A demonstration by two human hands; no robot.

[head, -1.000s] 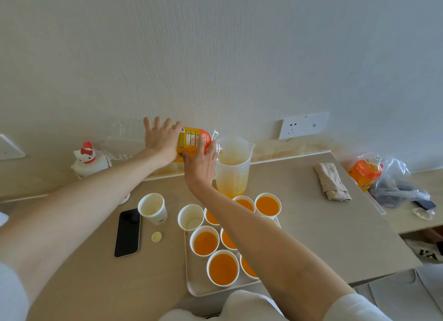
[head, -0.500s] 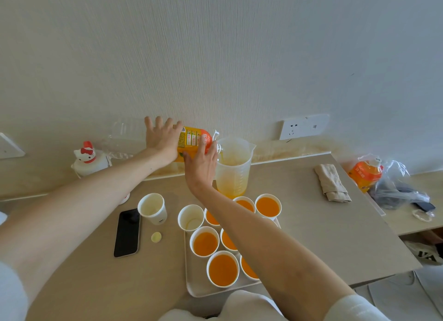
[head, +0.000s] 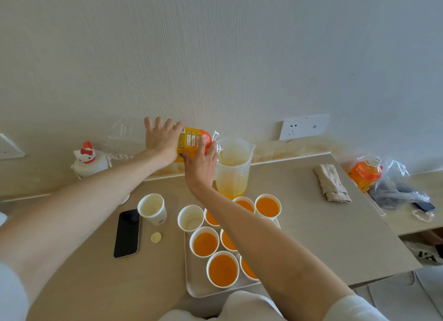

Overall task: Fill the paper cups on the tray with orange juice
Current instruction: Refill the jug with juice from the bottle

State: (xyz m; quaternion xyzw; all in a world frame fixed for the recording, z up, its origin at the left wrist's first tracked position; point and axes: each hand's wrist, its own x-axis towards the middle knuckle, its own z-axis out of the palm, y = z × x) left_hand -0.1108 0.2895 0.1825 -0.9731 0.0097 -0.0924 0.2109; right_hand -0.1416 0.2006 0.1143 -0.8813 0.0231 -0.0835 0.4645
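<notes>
Unchanged: L hand (head: 160, 142) fingers spread on bottle (head: 191, 138), R hand (head: 201, 163) gripping it over jug (head: 233, 174).

The scene is lit brightly and evenly by soft, diffuse light. Only faint shadows are cast on the table (head: 299, 224). The table's straight edges are bent by the wide lens, and detail right of the table is slightly softened.

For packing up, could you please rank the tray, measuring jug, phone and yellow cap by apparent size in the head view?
1. Tray.
2. Measuring jug and phone: alike, jug farther, so unranked.
3. Yellow cap.
</notes>
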